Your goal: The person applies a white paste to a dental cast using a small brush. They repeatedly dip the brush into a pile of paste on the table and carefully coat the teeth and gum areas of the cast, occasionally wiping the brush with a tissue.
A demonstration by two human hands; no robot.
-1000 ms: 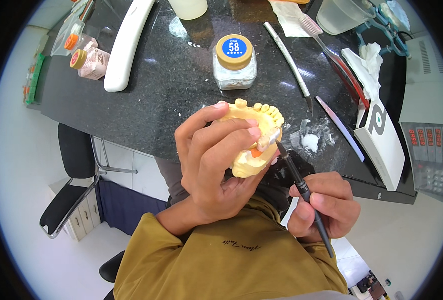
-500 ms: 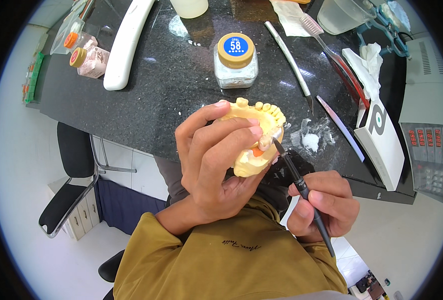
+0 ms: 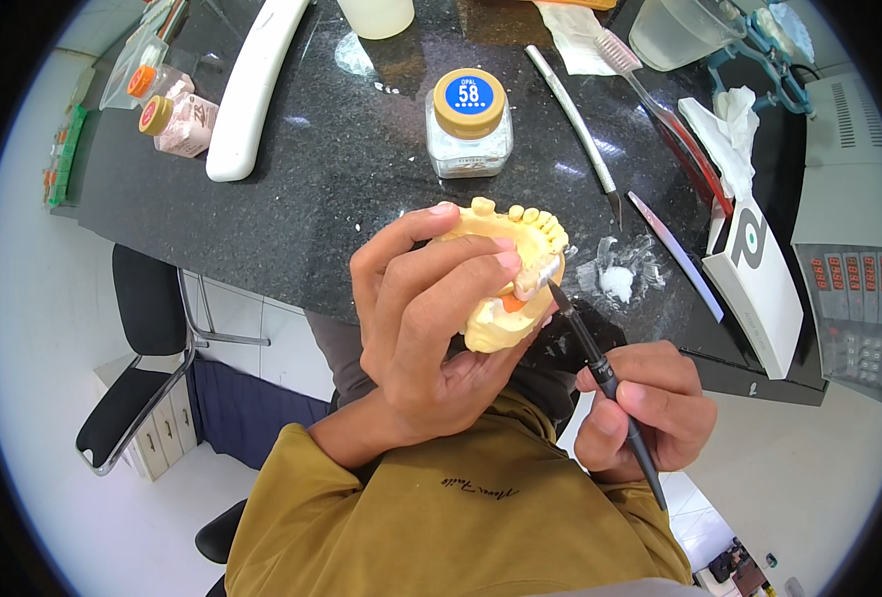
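My left hand (image 3: 426, 318) is closed around a yellow dental model (image 3: 501, 328), a jaw cast with teeth along its rim. Several whitish tooth forms (image 3: 534, 276) sit on its right side, beside an orange-red patch. My right hand (image 3: 650, 406) pinches a dark-handled brush (image 3: 600, 370) like a pen. Its tip meets the whitish teeth or lies very close to them; I cannot tell which. Beyond the model stands a glass jar (image 3: 469, 134) of white powder with a gold lid. To the right, a small white powder mound (image 3: 616, 285) lies on the worktop amid a whitish smear.
On the dark stone worktop (image 3: 292, 199) are a carving knife (image 3: 580, 124), a toothbrush (image 3: 660, 109), a purple-white strip (image 3: 675, 254) and a white box (image 3: 760, 294). Pink powder jars (image 3: 184, 124) and a long white handle-like piece (image 3: 252, 99) lie left. A device with red digits (image 3: 849, 289) stands right.
The brush tip has shifted very slightly along the whitish teeth. My left hand and the model have stayed nearly still.
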